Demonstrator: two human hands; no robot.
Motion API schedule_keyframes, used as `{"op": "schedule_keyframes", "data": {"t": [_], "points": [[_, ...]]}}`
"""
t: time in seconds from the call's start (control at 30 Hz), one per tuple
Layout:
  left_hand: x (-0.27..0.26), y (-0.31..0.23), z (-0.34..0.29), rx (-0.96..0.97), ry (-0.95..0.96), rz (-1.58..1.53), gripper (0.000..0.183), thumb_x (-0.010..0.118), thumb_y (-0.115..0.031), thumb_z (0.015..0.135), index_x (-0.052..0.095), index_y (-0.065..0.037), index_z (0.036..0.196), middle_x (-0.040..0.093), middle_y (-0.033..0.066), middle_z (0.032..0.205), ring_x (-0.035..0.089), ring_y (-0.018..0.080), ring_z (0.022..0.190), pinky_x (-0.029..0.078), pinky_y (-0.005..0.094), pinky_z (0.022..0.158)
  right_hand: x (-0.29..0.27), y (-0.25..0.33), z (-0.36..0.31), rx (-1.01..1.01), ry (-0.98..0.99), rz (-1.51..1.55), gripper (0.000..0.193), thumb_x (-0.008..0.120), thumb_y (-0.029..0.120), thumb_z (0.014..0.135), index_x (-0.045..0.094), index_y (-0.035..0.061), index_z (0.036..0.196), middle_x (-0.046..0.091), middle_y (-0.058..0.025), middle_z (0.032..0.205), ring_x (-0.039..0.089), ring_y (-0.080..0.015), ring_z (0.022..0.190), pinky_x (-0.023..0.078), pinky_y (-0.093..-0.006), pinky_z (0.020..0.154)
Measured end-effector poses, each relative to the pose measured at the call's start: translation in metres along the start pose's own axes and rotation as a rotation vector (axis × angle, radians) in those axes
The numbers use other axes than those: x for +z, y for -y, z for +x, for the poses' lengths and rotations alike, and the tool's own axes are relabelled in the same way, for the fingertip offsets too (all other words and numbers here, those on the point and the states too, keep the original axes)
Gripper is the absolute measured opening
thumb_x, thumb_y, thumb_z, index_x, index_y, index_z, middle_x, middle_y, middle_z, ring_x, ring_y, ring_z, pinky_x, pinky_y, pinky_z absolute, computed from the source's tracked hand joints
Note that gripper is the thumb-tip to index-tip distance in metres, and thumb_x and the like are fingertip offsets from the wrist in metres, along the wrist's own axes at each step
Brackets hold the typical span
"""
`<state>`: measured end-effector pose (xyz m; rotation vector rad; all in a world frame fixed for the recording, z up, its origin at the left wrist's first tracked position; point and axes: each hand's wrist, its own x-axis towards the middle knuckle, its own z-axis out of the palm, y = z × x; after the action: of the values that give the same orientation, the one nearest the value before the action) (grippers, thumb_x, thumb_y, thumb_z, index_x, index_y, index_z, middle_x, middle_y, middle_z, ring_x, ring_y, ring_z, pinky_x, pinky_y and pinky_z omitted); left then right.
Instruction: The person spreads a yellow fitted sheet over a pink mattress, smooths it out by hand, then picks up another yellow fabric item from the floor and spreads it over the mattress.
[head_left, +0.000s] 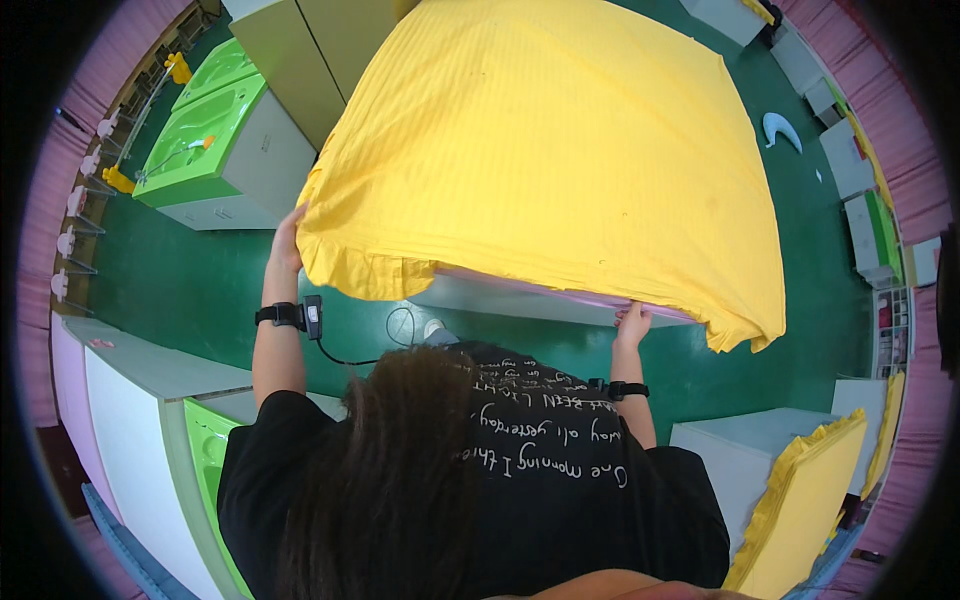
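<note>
A yellow ruffled sheet [540, 150] lies over a large rectangular piece of furniture in front of me, its frill hanging at the near corners. My left hand [287, 240] is at the near left corner with its fingers closed on the sheet's edge, partly hidden by the cloth. At the near side, toward the right, my right hand [632, 322] has its fingers curled at the sheet's edge. Between the hands the frill is not hanging down, and a pale pink edge [560, 290] shows above a whitish side panel [500, 297].
Green-topped basin cabinets [205, 140] stand at the left, beside a tall olive cupboard [290, 60]. A blue crescent-shaped object [780, 130] lies on the green floor at the right. Another yellow ruffled cover [800, 505] is at the lower right. A cable [345, 358] runs from my left wrist device.
</note>
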<state>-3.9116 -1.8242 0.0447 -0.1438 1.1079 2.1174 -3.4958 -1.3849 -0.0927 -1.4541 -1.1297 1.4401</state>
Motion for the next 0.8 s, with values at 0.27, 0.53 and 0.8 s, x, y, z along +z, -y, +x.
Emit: {"op": "schedule_keyframes", "data": {"t": [0.27,0.53,0.8], "points": [[-0.045,0.026,-0.014,0.092,-0.081,0.105,0.038,0.056,-0.016,0.082,0.048,0.001,0.115,0.056,0.0129,0.11,0.055,0.026,0.1,0.045,0.0364,0.087,-0.002,0.013,-0.031,0.17,0.158,-0.044,0.031,0.053,0.034,0.085,0.047,0.0045,0.077,0.049,-0.0042,0.059,0.049,-0.013,0.048,0.036,-0.024,0.041],[-0.024,0.019,-0.009,0.018,0.025,-0.272,0.039,0.046,-0.019,0.086,0.045,0.0,0.119,0.053,0.0151,0.116,0.052,0.0284,0.105,0.042,0.04,0.09,0.034,0.035,-0.084,0.241,0.255,0.448,0.033,0.046,0.034,0.088,0.045,0.005,0.102,0.057,-0.0136,0.094,0.055,-0.0227,0.086,0.043,-0.0319,0.064],[-0.009,-0.002,-0.008,-0.159,0.149,-0.252,0.038,0.046,-0.025,0.089,0.047,-0.002,0.119,0.053,0.0134,0.117,0.053,0.0266,0.105,0.042,0.0391,0.091,0.071,0.07,-0.125,0.278,0.369,0.634,0.046,0.045,0.037,0.087,0.039,0.0061,0.121,0.047,-0.0086,0.119,0.044,-0.022,0.108,0.038,-0.0354,0.083]]}}
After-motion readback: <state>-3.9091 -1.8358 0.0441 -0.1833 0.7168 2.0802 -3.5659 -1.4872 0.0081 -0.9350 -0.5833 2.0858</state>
